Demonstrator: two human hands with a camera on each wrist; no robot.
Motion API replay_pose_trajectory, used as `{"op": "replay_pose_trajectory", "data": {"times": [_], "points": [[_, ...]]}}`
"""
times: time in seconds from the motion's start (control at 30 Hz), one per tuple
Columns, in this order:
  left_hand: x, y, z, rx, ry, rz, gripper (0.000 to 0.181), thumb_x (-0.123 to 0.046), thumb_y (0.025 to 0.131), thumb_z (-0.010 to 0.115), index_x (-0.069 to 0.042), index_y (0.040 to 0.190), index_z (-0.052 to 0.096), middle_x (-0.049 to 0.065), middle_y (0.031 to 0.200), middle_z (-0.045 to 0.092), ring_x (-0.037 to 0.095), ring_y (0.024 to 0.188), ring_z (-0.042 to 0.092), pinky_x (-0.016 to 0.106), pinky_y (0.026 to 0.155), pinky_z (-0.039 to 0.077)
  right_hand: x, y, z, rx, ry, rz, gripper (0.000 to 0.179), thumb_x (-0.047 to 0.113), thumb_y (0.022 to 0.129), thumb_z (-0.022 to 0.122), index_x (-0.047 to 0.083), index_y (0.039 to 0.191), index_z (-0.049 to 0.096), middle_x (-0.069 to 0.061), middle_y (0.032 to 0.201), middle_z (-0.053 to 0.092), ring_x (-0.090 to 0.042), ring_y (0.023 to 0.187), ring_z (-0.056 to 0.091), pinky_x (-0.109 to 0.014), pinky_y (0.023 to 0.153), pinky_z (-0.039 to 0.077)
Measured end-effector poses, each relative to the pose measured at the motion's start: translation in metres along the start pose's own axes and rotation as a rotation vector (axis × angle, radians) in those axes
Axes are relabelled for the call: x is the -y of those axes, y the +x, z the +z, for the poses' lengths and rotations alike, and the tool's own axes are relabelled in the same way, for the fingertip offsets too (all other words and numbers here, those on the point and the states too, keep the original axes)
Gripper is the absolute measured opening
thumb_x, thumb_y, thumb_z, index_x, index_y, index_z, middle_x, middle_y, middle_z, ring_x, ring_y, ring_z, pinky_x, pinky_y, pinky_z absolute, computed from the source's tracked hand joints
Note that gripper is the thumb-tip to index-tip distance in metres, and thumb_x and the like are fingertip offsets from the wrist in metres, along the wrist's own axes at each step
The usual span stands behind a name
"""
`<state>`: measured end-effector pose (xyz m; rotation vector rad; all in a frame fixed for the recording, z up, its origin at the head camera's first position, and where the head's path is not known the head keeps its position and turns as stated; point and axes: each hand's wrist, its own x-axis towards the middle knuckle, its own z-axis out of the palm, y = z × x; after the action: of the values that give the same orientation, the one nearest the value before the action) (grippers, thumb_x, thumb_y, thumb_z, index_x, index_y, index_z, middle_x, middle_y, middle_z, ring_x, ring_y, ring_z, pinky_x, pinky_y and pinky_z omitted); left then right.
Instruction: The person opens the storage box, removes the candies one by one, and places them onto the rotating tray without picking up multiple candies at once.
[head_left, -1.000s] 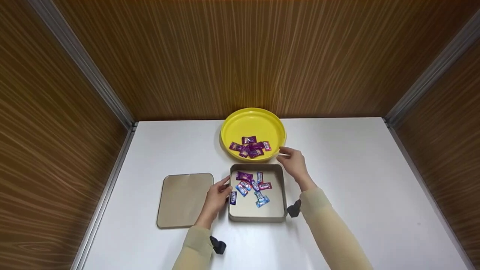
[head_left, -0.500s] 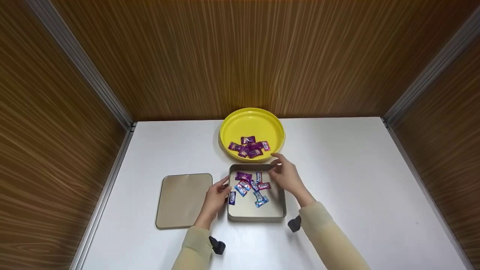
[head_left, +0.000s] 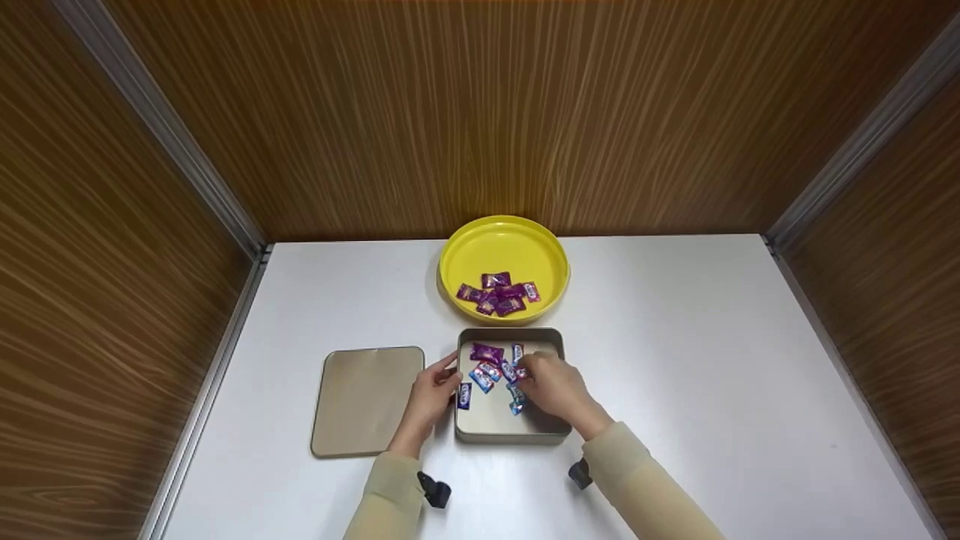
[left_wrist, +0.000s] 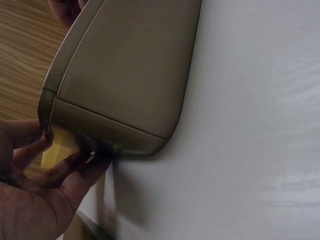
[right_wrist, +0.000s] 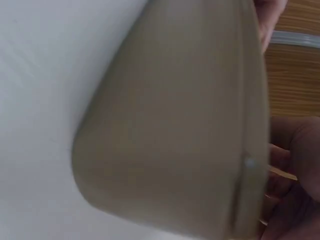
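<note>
A square metal tin (head_left: 551, 427) stands uncovered on the table, with several small wrapped candies inside in purple, blue and pink. At its left wall my left hand (head_left: 429, 397) holds the tin, thumb at the rim and fingers along the outer side. My right hand (head_left: 553, 384) reaches down into the tin over its right half. Its fingertips are at a pink-wrapped candy (head_left: 522, 372), partly covered by the hand; whether they pinch it is hidden. In the right wrist view, the tin's wall (right_wrist: 165, 125) blocks the fingertips.
Behind the tin sits a round yellow tray (head_left: 517, 247) with several purple candies (head_left: 496, 280) and a pink one (head_left: 531, 291) in it. The tin's flat lid (head_left: 367, 401) lies left of my left hand. Wood-grain panels (head_left: 480, 120) enclose the back and sides.
My right hand has moved from the yellow tray's right edge, over the tin's back right corner, down among the candies. The left hand keeps its place on the tin.
</note>
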<state>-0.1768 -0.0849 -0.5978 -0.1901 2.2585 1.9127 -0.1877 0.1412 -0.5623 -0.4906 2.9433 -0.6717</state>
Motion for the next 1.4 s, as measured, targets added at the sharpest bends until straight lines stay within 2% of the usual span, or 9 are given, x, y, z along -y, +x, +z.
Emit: {"op": "replay_pose_trajectory", "data": {"times": [0.1,0.27,0.37,0.47,0.7,1.1,1.4], "points": [[-0.001,-0.001,-0.001,0.007,0.004,0.008,0.045,-0.006,0.097,0.059,-0.006,0.142,0.052,0.024,0.122,0.062,0.03,0.11,0.06,0.04,0.092,0.051,0.002,-0.001,0.009,-0.006,-0.09,-0.026,0.02,0.02,0.084,0.077,0.006,0.098,0.073,-0.001,0.079,0.062,-0.015,0.065,0.057,-0.035,0.061,0.052],[-0.002,-0.001,-0.001,0.014,0.025,0.034,0.045,-0.006,0.097,0.058,-0.004,0.142,0.051,0.026,0.122,0.062,0.03,0.109,0.061,0.038,0.089,0.052,0.003,-0.003,0.02,-0.045,-0.268,-0.056,0.021,0.026,0.083,0.078,0.006,0.082,0.069,-0.004,0.072,0.061,-0.02,0.059,0.056,-0.039,0.057,0.051],[-0.003,-0.001,-0.001,0.014,0.019,0.026,0.045,-0.006,0.097,0.058,-0.004,0.142,0.051,0.026,0.123,0.061,0.03,0.109,0.061,0.039,0.09,0.052,0.002,-0.003,0.025,-0.068,-0.358,-0.077,0.025,0.028,0.081,0.078,0.005,0.079,0.07,-0.006,0.073,0.061,-0.024,0.062,0.059,-0.042,0.057,0.052],[-0.004,-0.001,-0.001,0.015,0.006,0.013,0.045,-0.006,0.098,0.057,-0.004,0.143,0.05,0.026,0.124,0.06,0.029,0.11,0.06,0.04,0.093,0.051,0.001,-0.003,0.027,-0.092,-0.404,-0.095,0.026,0.028,0.081,0.077,0.003,0.079,0.07,-0.007,0.073,0.061,-0.026,0.063,0.06,-0.042,0.057,0.052],[-0.004,0.0,-0.002,0.009,0.0,0.012,0.045,-0.004,0.097,0.057,-0.004,0.142,0.051,0.024,0.12,0.062,0.027,0.105,0.061,0.038,0.09,0.052,0.001,-0.001,0.029,-0.089,-0.413,-0.088,0.023,0.024,0.08,0.076,0.002,0.082,0.071,-0.008,0.074,0.061,-0.026,0.065,0.06,-0.041,0.057,0.051],[-0.004,0.001,0.0,0.009,0.017,-0.004,0.046,-0.006,0.097,0.058,-0.005,0.142,0.051,0.025,0.123,0.06,0.031,0.112,0.059,0.041,0.092,0.051,-0.001,-0.002,0.029,-0.07,-0.391,-0.093,0.023,0.023,0.08,0.078,0.003,0.088,0.07,-0.008,0.078,0.063,-0.026,0.069,0.061,-0.042,0.061,0.052],[-0.003,0.0,0.0,0.016,0.017,0.018,0.045,-0.004,0.097,0.057,-0.004,0.142,0.051,0.024,0.118,0.062,0.03,0.108,0.061,0.04,0.09,0.052,-0.002,-0.004,0.028,-0.093,-0.348,-0.128,0.012,0.011,0.079,0.073,0.002,0.087,0.069,-0.009,0.08,0.063,-0.028,0.072,0.06,-0.042,0.063,0.051]]}}
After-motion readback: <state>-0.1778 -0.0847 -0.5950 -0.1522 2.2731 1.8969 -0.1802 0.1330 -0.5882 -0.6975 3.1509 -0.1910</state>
